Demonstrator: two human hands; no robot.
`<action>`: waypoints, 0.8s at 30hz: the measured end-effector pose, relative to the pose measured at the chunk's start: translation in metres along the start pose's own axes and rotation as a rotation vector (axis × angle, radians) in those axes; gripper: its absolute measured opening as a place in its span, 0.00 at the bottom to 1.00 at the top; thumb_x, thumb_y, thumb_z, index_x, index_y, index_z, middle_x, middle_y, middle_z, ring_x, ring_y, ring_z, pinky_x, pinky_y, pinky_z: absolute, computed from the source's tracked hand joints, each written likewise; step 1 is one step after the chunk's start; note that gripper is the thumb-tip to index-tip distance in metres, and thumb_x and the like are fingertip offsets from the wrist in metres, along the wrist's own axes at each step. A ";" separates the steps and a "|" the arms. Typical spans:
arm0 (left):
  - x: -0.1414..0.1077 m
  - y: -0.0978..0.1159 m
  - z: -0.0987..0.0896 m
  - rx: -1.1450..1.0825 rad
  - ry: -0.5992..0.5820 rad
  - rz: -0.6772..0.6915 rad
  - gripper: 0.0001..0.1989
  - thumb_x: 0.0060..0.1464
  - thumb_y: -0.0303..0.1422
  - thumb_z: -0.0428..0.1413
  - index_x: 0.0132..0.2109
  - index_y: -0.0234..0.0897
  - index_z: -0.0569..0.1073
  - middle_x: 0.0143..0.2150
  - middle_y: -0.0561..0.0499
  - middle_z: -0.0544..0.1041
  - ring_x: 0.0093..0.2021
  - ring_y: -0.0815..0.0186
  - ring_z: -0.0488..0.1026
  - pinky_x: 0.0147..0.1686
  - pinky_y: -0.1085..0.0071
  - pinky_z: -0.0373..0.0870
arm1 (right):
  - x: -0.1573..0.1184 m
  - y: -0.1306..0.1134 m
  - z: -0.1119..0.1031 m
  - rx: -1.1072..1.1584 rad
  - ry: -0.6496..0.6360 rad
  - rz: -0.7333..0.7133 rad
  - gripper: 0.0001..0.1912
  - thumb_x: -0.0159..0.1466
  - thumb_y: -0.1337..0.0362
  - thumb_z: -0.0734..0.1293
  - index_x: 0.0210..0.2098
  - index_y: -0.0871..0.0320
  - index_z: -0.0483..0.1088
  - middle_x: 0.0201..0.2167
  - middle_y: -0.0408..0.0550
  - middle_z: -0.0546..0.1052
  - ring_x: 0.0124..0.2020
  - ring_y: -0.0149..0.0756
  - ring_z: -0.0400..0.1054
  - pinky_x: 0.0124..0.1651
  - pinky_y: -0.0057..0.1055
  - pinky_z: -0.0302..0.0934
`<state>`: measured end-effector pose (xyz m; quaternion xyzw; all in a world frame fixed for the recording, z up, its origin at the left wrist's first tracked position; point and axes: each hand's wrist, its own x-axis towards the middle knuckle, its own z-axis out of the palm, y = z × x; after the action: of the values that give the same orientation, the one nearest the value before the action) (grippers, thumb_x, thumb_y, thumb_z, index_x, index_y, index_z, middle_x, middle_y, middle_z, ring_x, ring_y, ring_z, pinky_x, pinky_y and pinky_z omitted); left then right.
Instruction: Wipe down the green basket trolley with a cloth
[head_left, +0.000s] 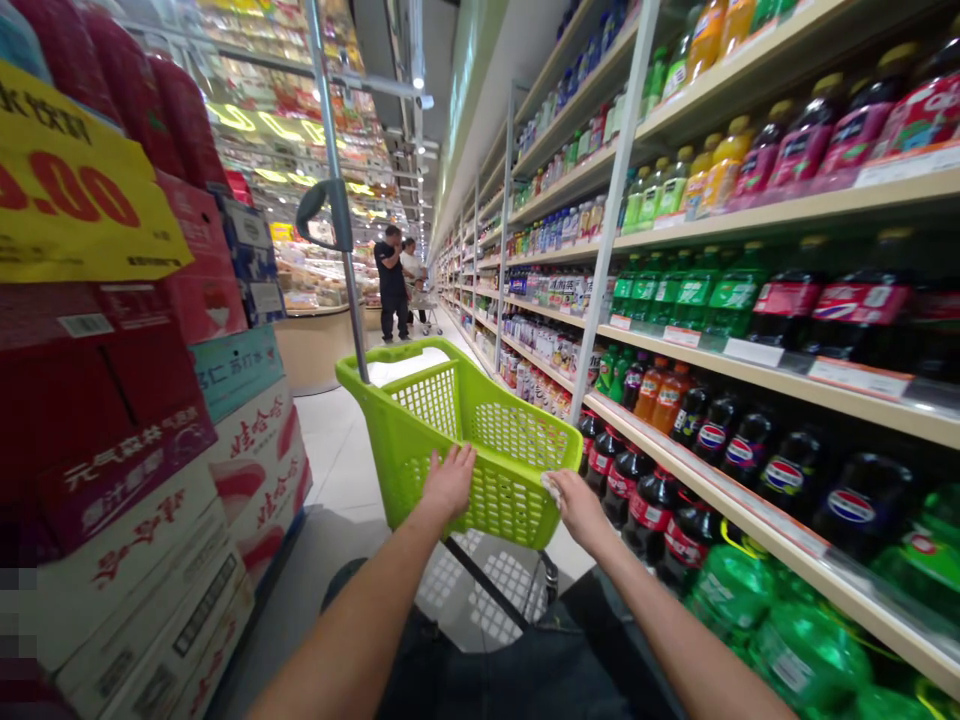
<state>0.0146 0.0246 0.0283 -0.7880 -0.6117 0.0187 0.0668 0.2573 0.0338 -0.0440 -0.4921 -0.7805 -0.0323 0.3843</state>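
Note:
A lime-green plastic shopping cart with perforated walls stands right in front of me. My left hand rests on the rim of its near wall, fingers stretched out and apart, nothing held in them. At the near right corner my right hand is closed on a small crumpled white cloth, which touches the cart's rim. A grey pole rises from the cart's far left corner and carries a dark loop handle. Part of the cart's interior is hidden behind its near wall.
Shelves of soft drink bottles run close along the right, with large green bottles low down. Stacked drink cartons under a yellow price sign stand on the left. Two people with a trolley are farther up the aisle.

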 end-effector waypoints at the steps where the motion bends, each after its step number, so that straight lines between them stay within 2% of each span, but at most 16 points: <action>1: -0.001 -0.013 -0.002 0.002 -0.001 -0.042 0.41 0.40 0.21 0.48 0.63 0.38 0.46 0.67 0.47 0.42 0.65 0.55 0.41 0.58 0.45 0.43 | 0.002 0.006 -0.003 -0.011 -0.002 0.012 0.20 0.54 0.75 0.58 0.43 0.55 0.70 0.40 0.48 0.73 0.43 0.35 0.67 0.46 0.32 0.62; 4: -0.007 -0.051 -0.008 0.008 0.036 -0.164 0.40 0.42 0.21 0.47 0.63 0.35 0.44 0.67 0.44 0.40 0.65 0.54 0.39 0.58 0.44 0.43 | 0.005 0.022 -0.009 -0.029 0.021 0.045 0.19 0.53 0.75 0.57 0.41 0.56 0.71 0.39 0.48 0.73 0.43 0.36 0.67 0.46 0.33 0.62; 7: -0.014 -0.070 -0.007 0.043 0.112 -0.221 0.40 0.42 0.20 0.46 0.64 0.35 0.44 0.67 0.46 0.38 0.66 0.58 0.37 0.60 0.48 0.41 | 0.010 0.034 -0.012 -0.052 0.052 0.088 0.19 0.53 0.75 0.56 0.40 0.57 0.71 0.39 0.50 0.73 0.42 0.37 0.67 0.46 0.35 0.62; 10: -0.019 -0.065 -0.004 0.081 0.168 -0.196 0.39 0.41 0.19 0.45 0.63 0.34 0.46 0.67 0.47 0.39 0.66 0.57 0.36 0.60 0.50 0.40 | 0.022 0.028 -0.003 -0.069 0.070 0.101 0.20 0.52 0.76 0.56 0.41 0.59 0.71 0.41 0.52 0.73 0.43 0.39 0.68 0.47 0.37 0.62; 14: -0.018 -0.048 -0.006 0.076 0.262 -0.146 0.36 0.44 0.21 0.46 0.62 0.32 0.50 0.65 0.44 0.50 0.65 0.55 0.41 0.61 0.51 0.37 | 0.044 -0.007 0.028 -0.048 0.051 0.026 0.24 0.54 0.76 0.56 0.47 0.57 0.68 0.49 0.50 0.70 0.51 0.36 0.63 0.53 0.35 0.58; 17: -0.014 -0.046 -0.012 0.070 0.242 -0.137 0.34 0.45 0.21 0.45 0.62 0.31 0.51 0.64 0.42 0.52 0.64 0.57 0.44 0.61 0.50 0.37 | 0.056 -0.023 0.041 -0.030 0.021 -0.015 0.23 0.55 0.75 0.57 0.49 0.55 0.67 0.51 0.49 0.69 0.53 0.34 0.61 0.54 0.32 0.57; 20: -0.013 -0.051 -0.017 0.071 0.197 -0.156 0.36 0.43 0.22 0.48 0.62 0.31 0.51 0.65 0.41 0.49 0.65 0.56 0.43 0.60 0.48 0.37 | 0.059 -0.013 0.036 -0.036 0.012 0.022 0.22 0.56 0.75 0.58 0.48 0.56 0.68 0.46 0.50 0.72 0.47 0.35 0.65 0.50 0.32 0.59; 24: -0.016 -0.057 -0.021 0.053 0.179 -0.082 0.37 0.42 0.21 0.48 0.62 0.33 0.51 0.65 0.43 0.51 0.64 0.58 0.45 0.61 0.50 0.35 | 0.054 0.015 0.018 -0.059 0.013 0.077 0.21 0.54 0.76 0.58 0.45 0.59 0.70 0.39 0.51 0.74 0.42 0.35 0.68 0.47 0.31 0.61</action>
<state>-0.0419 0.0215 0.0557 -0.7589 -0.6343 -0.0384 0.1425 0.2466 0.0894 -0.0274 -0.5327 -0.7571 -0.0435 0.3757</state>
